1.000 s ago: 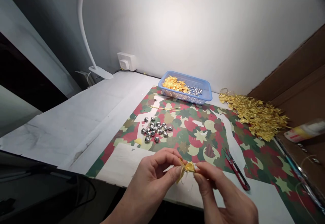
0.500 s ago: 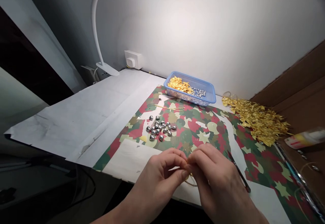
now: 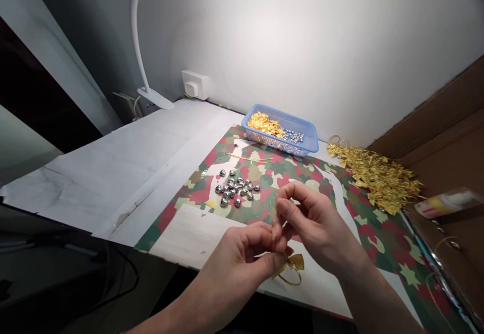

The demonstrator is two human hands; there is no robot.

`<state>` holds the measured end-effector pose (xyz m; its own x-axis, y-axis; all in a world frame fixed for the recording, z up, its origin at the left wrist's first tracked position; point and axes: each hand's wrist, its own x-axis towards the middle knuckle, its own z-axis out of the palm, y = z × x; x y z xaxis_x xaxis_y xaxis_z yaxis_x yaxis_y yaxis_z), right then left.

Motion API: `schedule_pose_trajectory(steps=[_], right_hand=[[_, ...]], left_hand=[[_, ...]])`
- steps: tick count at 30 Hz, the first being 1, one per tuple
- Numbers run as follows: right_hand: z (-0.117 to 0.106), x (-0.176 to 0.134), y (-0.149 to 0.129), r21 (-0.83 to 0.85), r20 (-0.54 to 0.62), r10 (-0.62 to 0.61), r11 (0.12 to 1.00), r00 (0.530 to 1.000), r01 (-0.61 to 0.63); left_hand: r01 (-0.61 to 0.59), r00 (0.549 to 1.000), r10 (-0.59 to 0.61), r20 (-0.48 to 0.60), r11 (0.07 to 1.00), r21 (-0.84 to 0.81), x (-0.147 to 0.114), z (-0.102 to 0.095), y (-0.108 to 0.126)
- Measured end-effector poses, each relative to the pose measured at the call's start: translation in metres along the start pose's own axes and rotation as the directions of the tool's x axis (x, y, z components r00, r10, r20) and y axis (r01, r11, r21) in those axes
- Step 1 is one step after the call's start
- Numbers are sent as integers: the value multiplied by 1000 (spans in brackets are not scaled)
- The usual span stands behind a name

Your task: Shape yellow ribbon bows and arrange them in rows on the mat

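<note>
A gold ribbon bow (image 3: 297, 262) with a looped gold cord (image 3: 294, 282) hangs from the pinched thumb and fingers of my left hand (image 3: 249, 251). Just above it, my right hand (image 3: 308, 218) is closed in a pinch, with a thin end of the cord at its fingertips, partly hidden by the fingers. Both hands are over the front of the table, the fingertips close together. Beyond them lies a loose cluster of silver jingle bells (image 3: 231, 186).
A blue basket (image 3: 312, 145) of gold bows and silver bells stands by the wall. Gold cords (image 3: 249, 158) lie before it. On the right are a heap of gold bows (image 3: 381, 175) and a bottle (image 3: 446, 204). A white lamp (image 3: 138, 36) rises at back left.
My right hand has lifted up and away from my left fingertips and turned. The gold bow and its loop now show below my left hand. The view has shifted slightly.
</note>
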<state>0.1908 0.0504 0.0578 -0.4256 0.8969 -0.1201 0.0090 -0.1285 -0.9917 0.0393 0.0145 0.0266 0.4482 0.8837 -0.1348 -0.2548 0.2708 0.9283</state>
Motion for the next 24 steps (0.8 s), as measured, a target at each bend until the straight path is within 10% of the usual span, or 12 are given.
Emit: schedule_pose_trajectory(steps=[12,24], right_hand=[[-9,-17,14,50,-408,-222,963,886,264],[-2,-55,43,-224,-157,-51,974,986,15]], left_hand=[[-22,994,34,-100,993,113,-5,-6,-1],[-47,979,98,-177,962,270,-8,-4,-1]])
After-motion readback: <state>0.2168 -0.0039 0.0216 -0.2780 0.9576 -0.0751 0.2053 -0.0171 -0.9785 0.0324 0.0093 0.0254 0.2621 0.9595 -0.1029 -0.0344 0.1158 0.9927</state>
